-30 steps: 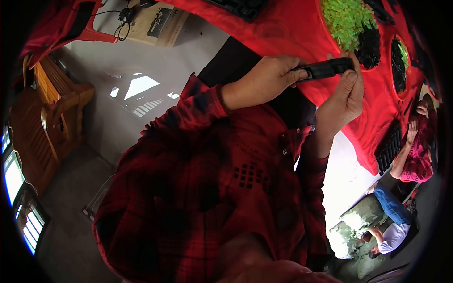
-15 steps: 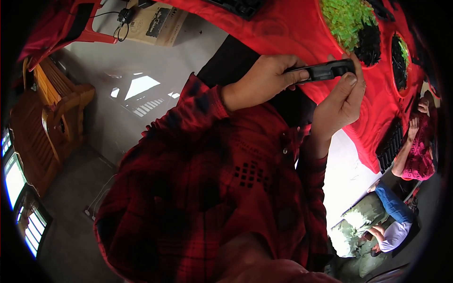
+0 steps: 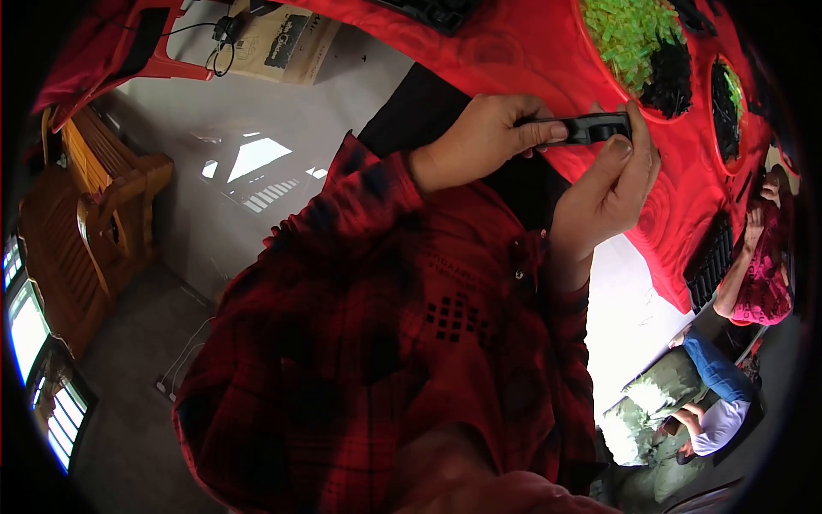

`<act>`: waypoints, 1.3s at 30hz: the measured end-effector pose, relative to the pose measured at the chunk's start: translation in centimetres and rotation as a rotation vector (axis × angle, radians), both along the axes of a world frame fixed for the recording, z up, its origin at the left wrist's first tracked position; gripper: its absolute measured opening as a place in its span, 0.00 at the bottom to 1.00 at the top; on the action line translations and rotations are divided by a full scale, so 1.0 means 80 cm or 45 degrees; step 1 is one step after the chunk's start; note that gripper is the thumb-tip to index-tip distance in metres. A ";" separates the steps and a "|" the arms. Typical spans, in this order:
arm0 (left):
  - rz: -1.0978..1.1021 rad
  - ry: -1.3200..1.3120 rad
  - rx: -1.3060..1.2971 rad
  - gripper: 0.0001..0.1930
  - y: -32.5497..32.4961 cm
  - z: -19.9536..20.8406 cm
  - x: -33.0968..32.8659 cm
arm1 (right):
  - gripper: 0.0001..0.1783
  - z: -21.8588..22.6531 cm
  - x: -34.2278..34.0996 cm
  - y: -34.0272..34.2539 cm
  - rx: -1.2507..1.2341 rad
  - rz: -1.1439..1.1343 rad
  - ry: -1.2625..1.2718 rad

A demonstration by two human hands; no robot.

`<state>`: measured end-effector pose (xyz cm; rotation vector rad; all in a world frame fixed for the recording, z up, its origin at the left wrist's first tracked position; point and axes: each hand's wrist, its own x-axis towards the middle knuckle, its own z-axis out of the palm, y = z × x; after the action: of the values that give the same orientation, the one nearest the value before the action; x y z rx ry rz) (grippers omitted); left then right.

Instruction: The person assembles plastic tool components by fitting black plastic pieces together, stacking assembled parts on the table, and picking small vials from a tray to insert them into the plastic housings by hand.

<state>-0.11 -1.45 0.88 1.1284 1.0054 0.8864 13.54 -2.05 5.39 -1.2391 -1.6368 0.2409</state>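
A long, narrow black plastic part [image 3: 586, 129] with a rounded recess near its right end is held between both hands, over the near edge of the red table. My left hand [image 3: 481, 144] pinches its left end between thumb and fingers. At the other end, my right hand [image 3: 610, 184] has its thumb below the part and its fingers against the tip. Beyond the hands, a round red basin [image 3: 599, 64] holds many small yellow-green pieces [image 3: 632, 38] and a heap of thin black pieces [image 3: 668, 81].
The red cloth [image 3: 514, 43] covers the table. A second basin [image 3: 727, 111] stands to the right, with black trays [image 3: 709, 265] along the edge. Two people sit at the right. A wooden bench [image 3: 94, 214], a red chair [image 3: 163, 60] and a cardboard box [image 3: 291, 43] are on the left.
The black part's right end has shifted slightly left and tilted a little. My right hand has moved slightly left with it; my left hand has edged slightly to the right.
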 end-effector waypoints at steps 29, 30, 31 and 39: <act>-0.558 -0.126 -0.218 0.27 0.057 0.026 -0.063 | 0.18 -0.005 0.081 0.018 -0.569 0.029 0.487; -0.565 -0.287 -0.266 0.31 0.064 0.027 -0.068 | 0.18 -0.008 0.084 0.018 -0.559 0.031 0.486; -0.552 -0.275 -0.199 0.41 0.065 0.034 -0.073 | 0.19 -0.011 0.086 0.017 -0.529 0.040 0.659; -0.120 -0.893 0.015 0.35 0.050 0.006 -0.039 | 0.18 -0.031 0.066 0.000 -0.382 0.092 1.003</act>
<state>-3.26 2.56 1.38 0.7699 0.3662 1.1018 18.85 -2.08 2.88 -1.0959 -0.9737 0.9210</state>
